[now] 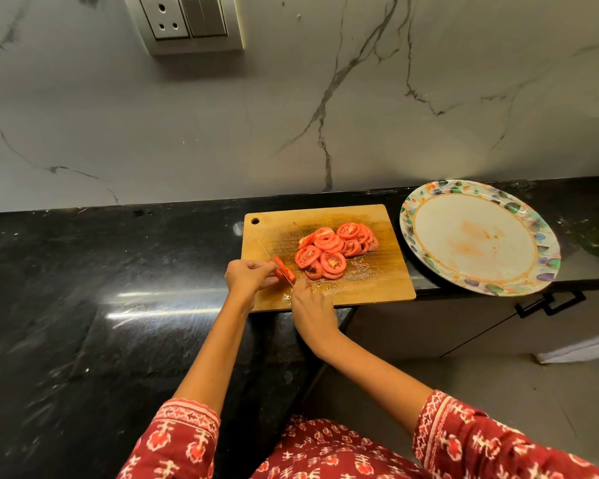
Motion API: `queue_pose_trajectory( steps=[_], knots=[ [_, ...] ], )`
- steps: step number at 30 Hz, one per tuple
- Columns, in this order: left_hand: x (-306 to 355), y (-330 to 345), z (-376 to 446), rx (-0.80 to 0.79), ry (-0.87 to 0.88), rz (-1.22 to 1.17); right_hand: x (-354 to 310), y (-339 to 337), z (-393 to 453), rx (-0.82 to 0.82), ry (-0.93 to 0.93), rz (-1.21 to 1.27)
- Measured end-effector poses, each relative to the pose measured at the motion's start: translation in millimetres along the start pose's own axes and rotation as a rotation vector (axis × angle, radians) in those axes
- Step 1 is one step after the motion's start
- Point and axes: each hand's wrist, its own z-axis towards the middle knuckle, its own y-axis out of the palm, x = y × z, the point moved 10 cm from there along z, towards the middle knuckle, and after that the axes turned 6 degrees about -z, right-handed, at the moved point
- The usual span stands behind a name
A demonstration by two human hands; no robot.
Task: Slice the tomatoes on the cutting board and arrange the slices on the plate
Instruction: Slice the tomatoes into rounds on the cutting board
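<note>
A wooden cutting board [377, 285] lies on the black counter. A heap of several red tomato slices [336, 248] sits at its middle. At the board's near left, my left hand [248, 276] pinches the last tomato piece [285, 269] with curled fingers. My right hand [312, 305] grips the handle of a thin knife [268, 253]; the blade runs along the right side of that piece, its tip pointing away to the left. The flower-rimmed plate [412, 229] stands right of the board, holding no slices, only reddish smears.
The black stone counter [83, 305] stretches left of the board. A marble wall with a socket panel [187, 22] rises behind. The plate overhangs the counter's front edge above a cabinet with a black handle [550, 304]. Juice wets the board.
</note>
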Motion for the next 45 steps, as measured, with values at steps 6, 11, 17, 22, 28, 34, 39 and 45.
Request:
queue_pose_trajectory(
  steps=[6, 11, 17, 22, 28, 34, 39, 45],
  knots=[
    [-26, -1, 6, 0.048, -0.136, -0.153, 6, 8, -9, 0.029, -0.040, 0.033],
    [-30, 5, 3, 0.036, -0.115, -0.181, 12, 8, -12, 0.074, -0.041, -0.027],
    [-26, 8, 2, 0.038, -0.135, -0.227, 15, 8, -5, 0.099, -0.081, -0.094],
    [-28, 10, 2, 0.027, -0.139, -0.244, 19, 16, -8, 0.099, -0.080, -0.130],
    [-26, 12, 2, 0.024, -0.115, -0.250, 19, 14, 1, 0.102, -0.067, -0.115],
    [-27, 14, 1, -0.018, -0.122, -0.240, 24, 17, -6, 0.090, -0.065, -0.081],
    [-27, 17, 2, -0.022, -0.134, -0.210, 24, 18, -2, 0.034, -0.071, -0.099],
    [-15, 11, 3, 0.025, -0.080, -0.181, 32, 14, -5, 0.031, -0.086, -0.071]
  ],
)
